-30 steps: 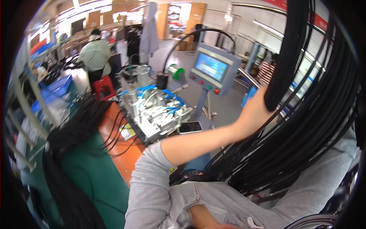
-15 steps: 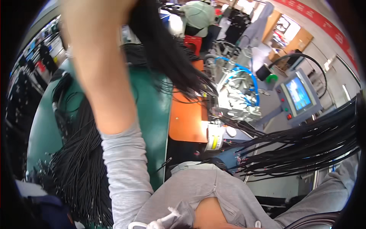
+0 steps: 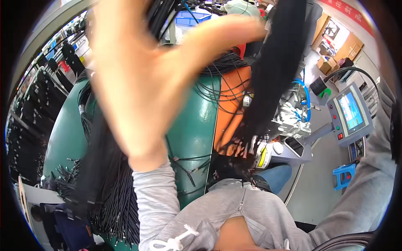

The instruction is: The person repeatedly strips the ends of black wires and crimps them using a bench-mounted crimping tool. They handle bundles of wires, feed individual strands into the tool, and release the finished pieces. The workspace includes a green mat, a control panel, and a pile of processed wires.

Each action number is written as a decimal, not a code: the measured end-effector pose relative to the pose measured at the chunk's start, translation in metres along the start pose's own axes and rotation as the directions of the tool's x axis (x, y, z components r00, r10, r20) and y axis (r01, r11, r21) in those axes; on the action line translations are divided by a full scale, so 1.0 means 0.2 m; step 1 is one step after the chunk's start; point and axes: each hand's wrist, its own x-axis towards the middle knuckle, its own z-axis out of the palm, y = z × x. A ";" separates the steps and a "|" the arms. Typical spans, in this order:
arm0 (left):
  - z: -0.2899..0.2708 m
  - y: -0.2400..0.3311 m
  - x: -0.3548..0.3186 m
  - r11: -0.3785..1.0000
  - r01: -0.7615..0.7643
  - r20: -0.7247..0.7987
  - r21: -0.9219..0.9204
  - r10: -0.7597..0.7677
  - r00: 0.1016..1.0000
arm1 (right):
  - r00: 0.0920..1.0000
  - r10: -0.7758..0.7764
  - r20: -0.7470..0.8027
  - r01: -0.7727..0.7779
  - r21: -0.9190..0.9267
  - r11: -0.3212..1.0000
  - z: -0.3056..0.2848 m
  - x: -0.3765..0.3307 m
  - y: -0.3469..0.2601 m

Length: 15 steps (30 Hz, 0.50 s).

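My left hand (image 3: 142, 79) is raised close to the camera, blurred, with the thumb spread wide from the fingers. Black cables (image 3: 165, 14) pass behind its fingertips at the top; no grip on them shows. A thick bundle of black cables (image 3: 276, 62) hangs down from the upper right, its ends reaching the orange mat (image 3: 228, 113). My right arm's grey sleeve (image 3: 368, 184) climbs along the right edge, and its hand is out of the picture.
A green table (image 3: 192, 125) lies below, with heaps of black cables (image 3: 109, 196) on its left side. To the right stand a machine with a touchscreen panel (image 3: 349, 113) and a blue stool (image 3: 344, 175). Cable racks (image 3: 37, 104) line the left. A person in green (image 3: 238, 6) works far off.
My view has swung left and down. My left hand has come up closer to the camera and opened. The hanging cable bundle now sits at the upper right.
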 end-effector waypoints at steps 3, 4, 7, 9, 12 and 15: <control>0.23 -0.05 0.09 0.924 0.144 -0.136 -0.354 -0.203 0.970 | 0.985 -0.165 -0.045 0.169 0.147 0.974 0.01 0.17 -0.08; 0.23 -0.04 0.13 0.911 0.125 -0.171 -0.392 -0.206 0.964 | 0.983 -0.177 -0.054 0.184 0.189 0.965 0.00 0.18 -0.12; 0.21 -0.08 0.16 0.856 0.180 -0.284 -0.485 -0.349 0.893 | 0.960 -0.268 -0.087 0.279 0.418 0.865 0.12 0.31 -0.10; 0.23 -0.09 0.15 0.724 0.200 -0.368 -0.660 -0.544 0.754 | 0.948 -0.292 -0.127 0.311 0.570 0.761 0.29 0.29 -0.07; 0.15 -0.19 0.18 0.790 0.082 -0.489 -0.607 -0.453 0.745 | 0.872 -0.333 -0.359 0.432 0.885 0.175 0.95 0.28 -0.07; 0.24 -0.27 0.33 0.873 -0.056 -0.621 -0.484 -0.297 0.726 | 0.917 -0.347 -0.197 0.096 0.952 -0.289 1.29 0.11 0.08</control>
